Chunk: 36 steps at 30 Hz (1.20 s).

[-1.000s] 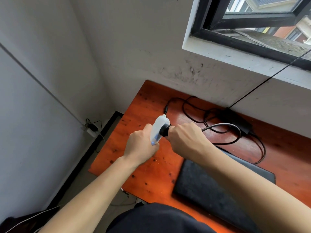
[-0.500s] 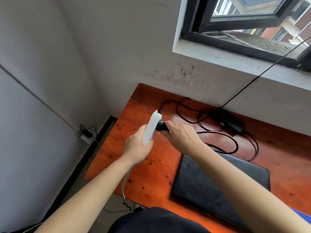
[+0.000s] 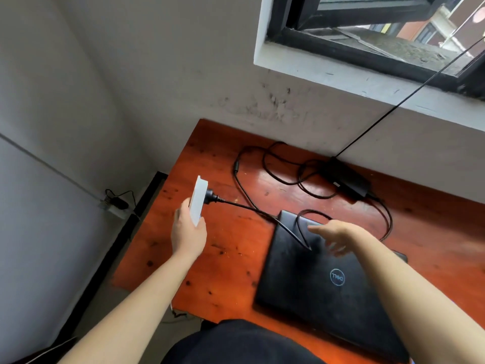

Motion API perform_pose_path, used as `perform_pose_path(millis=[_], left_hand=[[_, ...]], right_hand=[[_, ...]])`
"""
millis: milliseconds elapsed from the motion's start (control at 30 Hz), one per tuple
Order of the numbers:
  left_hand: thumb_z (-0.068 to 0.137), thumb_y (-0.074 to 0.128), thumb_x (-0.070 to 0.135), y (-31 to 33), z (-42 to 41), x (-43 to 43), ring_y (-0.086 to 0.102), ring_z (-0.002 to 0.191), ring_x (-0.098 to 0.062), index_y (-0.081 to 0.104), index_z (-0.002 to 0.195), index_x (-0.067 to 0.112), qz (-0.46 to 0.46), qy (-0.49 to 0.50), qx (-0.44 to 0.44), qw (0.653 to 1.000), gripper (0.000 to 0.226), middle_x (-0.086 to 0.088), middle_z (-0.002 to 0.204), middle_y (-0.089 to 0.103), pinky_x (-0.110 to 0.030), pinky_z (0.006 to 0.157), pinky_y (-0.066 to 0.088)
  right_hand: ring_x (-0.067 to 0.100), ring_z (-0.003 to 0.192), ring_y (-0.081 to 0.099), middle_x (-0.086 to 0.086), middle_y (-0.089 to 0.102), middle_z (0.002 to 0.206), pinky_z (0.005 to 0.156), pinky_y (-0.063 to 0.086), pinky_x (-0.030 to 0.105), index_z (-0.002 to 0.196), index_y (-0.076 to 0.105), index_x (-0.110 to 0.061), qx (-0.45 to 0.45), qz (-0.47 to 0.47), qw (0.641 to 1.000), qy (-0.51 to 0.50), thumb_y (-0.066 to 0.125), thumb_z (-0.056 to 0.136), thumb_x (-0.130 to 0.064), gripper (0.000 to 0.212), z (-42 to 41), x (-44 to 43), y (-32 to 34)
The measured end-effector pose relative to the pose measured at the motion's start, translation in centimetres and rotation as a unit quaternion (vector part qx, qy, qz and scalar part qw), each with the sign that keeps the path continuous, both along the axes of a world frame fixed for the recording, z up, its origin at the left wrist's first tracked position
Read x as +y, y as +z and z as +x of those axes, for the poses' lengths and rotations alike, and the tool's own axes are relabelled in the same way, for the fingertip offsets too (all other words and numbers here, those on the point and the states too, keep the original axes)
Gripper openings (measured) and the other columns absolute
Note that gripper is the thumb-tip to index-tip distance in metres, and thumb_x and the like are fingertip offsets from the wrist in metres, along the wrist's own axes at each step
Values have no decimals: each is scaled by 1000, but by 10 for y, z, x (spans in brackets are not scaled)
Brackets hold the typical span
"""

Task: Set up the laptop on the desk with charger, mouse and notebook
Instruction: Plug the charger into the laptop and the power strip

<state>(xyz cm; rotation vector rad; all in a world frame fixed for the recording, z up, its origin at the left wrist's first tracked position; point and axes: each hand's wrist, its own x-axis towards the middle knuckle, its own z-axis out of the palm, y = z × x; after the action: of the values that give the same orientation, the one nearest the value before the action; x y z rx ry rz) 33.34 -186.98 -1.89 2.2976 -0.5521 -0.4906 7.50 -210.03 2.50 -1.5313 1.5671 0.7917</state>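
Closed black laptop [image 3: 315, 298] (charger [image 3: 349, 179] behind)

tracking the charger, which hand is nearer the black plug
Left. The left hand grips the white power strip holding the black plug; the right hand hovers above the laptop, well to the plug's right.

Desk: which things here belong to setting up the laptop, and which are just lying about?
Job: laptop, charger brick, plug, white power strip in the left hand.
Lying about: socket low on the left, wire to the window.
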Motion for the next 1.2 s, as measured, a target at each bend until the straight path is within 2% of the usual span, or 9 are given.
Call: perform_pose_path(millis=[100, 233, 533, 600, 700, 833, 1033, 1133, 1200], left_hand=[[93, 64, 14, -5, -2, -7, 53, 122, -30, 35, 147, 17, 10, -4, -2, 1000, 62, -10, 142, 47, -41, 91, 54], [94, 63, 14, -8, -2, -14, 52, 124, -30, 34, 148, 16, 28, -4, -5, 1000, 61, -11, 142, 46, -38, 91, 53], [96, 59, 13, -23, 26, -22, 45, 128, -37, 26, 150, 12, 84, 80, 33, 993, 63, -18, 143, 39, -49, 101, 48], [96, 57, 11, -27, 32, -24, 41, 131, -37, 23, 151, 12, 96, 102, 40, 989, 65, -19, 146, 35, -48, 103, 44], [97, 56, 13, -33, 37, -25, 36, 134, -35, 19, 152, 13, 98, 115, 49, 987, 66, -17, 149, 30, -46, 104, 41], [97, 55, 18, -46, 42, -28, 33, 134, -32, 18, 153, 15, 89, 95, 52, 990, 67, -14, 149, 30, -48, 107, 38], [99, 49, 33, -58, 51, -34, 28, 135, -34, 15, 153, 20, 183, 45, 42, 981, 65, -10, 150, 33, -54, 109, 25], [99, 48, 35, -59, 55, -32, 28, 134, -36, 11, 153, 19, 209, 19, 36, 977, 67, -13, 150, 30, -54, 107, 28], [99, 49, 36, -58, 59, -31, 28, 135, -35, 9, 153, 20, 217, 6, 45, 975, 69, -13, 151, 28, -53, 107, 30]], right_hand=[[12, 34, 37, 3, 62, 55, 39, 26, 15, 76, 58, -13, -73, 25, 996, -41, 53, 100, -41, 37, -4, 13, -29], [3, 36, 34, -5, 54, 49, 36, 23, 14, 90, 65, -12, -205, 131, 947, -211, 50, 104, -23, 23, 21, 23, -47], [8, 57, 66, 3, 54, 66, 68, 62, 22, 94, 53, -5, -417, 78, 777, -466, 48, 104, -3, 11, 96, -28, -40], [16, 70, 70, 9, 59, 80, 74, 62, 29, 95, 49, -2, -464, 56, 715, -520, 45, 104, 0, 10, 117, -46, -40], [20, 92, 71, 5, 64, 99, 84, 61, 35, 112, 49, -10, -482, 37, 700, -526, 43, 106, -11, 9, 145, -70, -43], [34, 99, 64, 10, 59, 98, 98, 53, 41, 99, 46, -12, -548, -43, 568, -613, 43, 104, 0, 14, 173, -89, -57], [16, 67, 65, 6, 63, 89, 57, 54, 23, 113, 53, -18, -394, -114, 727, -551, 42, 103, -4, 21, 172, -88, -94], [14, 61, 64, 5, 66, 82, 59, 56, 26, 123, 63, -13, -317, -103, 809, -484, 55, 93, -1, 33, 160, -82, -105], [28, 78, 69, 14, 71, 103, 71, 58, 36, 129, 62, -11, -291, -138, 849, -418, 57, 90, -5, 40, 157, -75, -104]])
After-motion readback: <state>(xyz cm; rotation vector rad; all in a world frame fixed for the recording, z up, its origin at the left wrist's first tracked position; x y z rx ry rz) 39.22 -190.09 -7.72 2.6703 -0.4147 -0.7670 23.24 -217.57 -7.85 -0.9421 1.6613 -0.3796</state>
